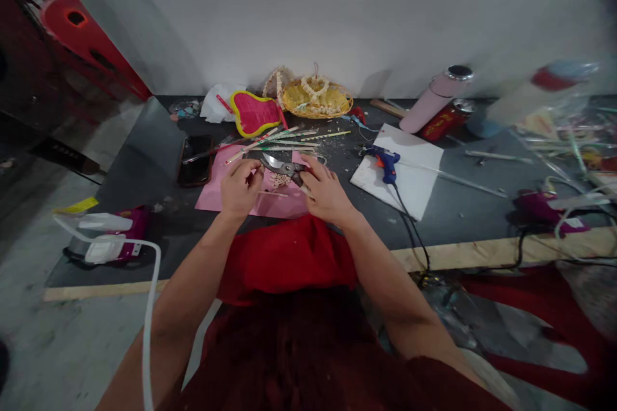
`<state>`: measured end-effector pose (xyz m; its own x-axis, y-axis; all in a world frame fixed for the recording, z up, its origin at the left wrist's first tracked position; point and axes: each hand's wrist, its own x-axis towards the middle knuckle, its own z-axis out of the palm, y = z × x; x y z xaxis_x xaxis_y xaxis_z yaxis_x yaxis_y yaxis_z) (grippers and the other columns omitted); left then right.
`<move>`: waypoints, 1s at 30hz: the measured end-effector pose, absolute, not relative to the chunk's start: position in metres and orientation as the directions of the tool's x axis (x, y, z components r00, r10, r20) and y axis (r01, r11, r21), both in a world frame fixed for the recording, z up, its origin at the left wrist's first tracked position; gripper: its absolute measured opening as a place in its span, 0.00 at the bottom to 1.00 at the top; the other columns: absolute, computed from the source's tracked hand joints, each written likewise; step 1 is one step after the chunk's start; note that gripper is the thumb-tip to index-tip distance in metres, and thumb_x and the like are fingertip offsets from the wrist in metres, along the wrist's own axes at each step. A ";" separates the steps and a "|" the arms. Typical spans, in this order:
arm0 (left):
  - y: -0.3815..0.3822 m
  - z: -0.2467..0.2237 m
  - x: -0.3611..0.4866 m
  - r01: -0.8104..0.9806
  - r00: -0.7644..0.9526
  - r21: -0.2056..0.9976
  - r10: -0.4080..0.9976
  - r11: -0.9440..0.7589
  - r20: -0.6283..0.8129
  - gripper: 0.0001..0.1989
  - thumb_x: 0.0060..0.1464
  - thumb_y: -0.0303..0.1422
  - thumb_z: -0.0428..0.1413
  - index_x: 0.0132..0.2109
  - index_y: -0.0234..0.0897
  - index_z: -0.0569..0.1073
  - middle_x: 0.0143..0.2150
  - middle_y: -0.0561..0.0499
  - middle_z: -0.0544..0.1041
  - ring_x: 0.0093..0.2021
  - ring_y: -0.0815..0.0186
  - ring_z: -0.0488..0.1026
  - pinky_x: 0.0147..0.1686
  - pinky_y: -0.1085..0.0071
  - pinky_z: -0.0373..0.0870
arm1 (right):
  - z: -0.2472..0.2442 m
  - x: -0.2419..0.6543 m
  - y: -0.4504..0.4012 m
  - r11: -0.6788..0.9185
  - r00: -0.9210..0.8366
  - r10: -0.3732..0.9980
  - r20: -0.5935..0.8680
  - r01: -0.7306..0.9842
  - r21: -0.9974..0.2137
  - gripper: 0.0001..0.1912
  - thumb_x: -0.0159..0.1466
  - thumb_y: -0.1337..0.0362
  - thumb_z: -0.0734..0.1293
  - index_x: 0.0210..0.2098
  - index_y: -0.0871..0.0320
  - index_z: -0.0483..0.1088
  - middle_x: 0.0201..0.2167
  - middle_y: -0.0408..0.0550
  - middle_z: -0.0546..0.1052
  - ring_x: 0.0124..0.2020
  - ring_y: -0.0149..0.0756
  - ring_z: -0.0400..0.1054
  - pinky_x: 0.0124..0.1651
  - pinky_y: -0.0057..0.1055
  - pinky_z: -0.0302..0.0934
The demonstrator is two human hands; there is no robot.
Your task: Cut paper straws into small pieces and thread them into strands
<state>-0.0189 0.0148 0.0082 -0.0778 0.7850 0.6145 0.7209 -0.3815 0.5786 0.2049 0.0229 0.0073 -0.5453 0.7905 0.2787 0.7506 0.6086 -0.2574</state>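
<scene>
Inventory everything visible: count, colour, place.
table: 1, grey, foreground
sheet: 1, pink, central
bits: many, cream, on sheet
secateurs: 1, grey, above sheet
sticks: several, white, beyond secateurs
phone: 1, black, table's left
yellow-rimmed panel: 1, magenta, beyond sticks
basket: 1, yellow, beside panel
board: 1, white, table's right
hot glue gun: 1, blue, on board
thermos: 1, pink, beyond board
can: 1, red, beside thermos
devices: 2, purple, table's edge
clutter: uncountable, mixed, far right
left hand: 1, bare, beside secateurs
right hand: 1, bare, holding secateurs
</scene>
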 end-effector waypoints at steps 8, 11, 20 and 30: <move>0.017 0.005 -0.019 0.704 -0.045 0.542 0.732 -0.460 0.680 0.03 0.57 0.29 0.55 0.35 0.36 0.74 0.34 0.50 0.78 0.31 0.69 0.71 0.33 0.72 0.67 | 0.007 0.201 0.021 0.595 -0.548 0.792 0.271 0.793 -0.135 0.18 0.62 0.67 0.59 0.52 0.56 0.63 0.69 0.52 0.52 0.58 0.51 0.57 0.51 0.46 0.61; 0.016 0.005 -0.019 0.701 -0.042 0.544 0.735 -0.461 0.677 0.03 0.56 0.29 0.56 0.35 0.36 0.74 0.34 0.50 0.78 0.33 0.69 0.72 0.34 0.72 0.68 | 0.007 0.202 0.022 0.595 -0.549 0.790 0.274 0.794 -0.125 0.18 0.62 0.67 0.59 0.52 0.56 0.63 0.68 0.52 0.53 0.58 0.51 0.57 0.50 0.46 0.61; 0.016 0.006 -0.020 0.696 -0.022 0.539 0.735 -0.475 0.677 0.04 0.57 0.29 0.56 0.35 0.36 0.75 0.34 0.49 0.78 0.34 0.68 0.73 0.36 0.70 0.69 | 0.008 0.202 0.022 0.591 -0.546 0.789 0.282 0.799 -0.107 0.18 0.63 0.65 0.60 0.53 0.57 0.64 0.67 0.52 0.57 0.56 0.49 0.57 0.50 0.44 0.60; 0.014 0.010 -0.018 0.586 -0.090 0.671 0.787 -0.454 0.611 0.04 0.57 0.32 0.56 0.35 0.36 0.74 0.30 0.52 0.74 0.27 0.70 0.65 0.29 0.72 0.63 | 0.004 0.200 0.025 0.616 -0.569 0.781 0.257 0.769 -0.172 0.18 0.64 0.67 0.59 0.52 0.59 0.66 0.62 0.54 0.63 0.55 0.47 0.59 0.52 0.43 0.60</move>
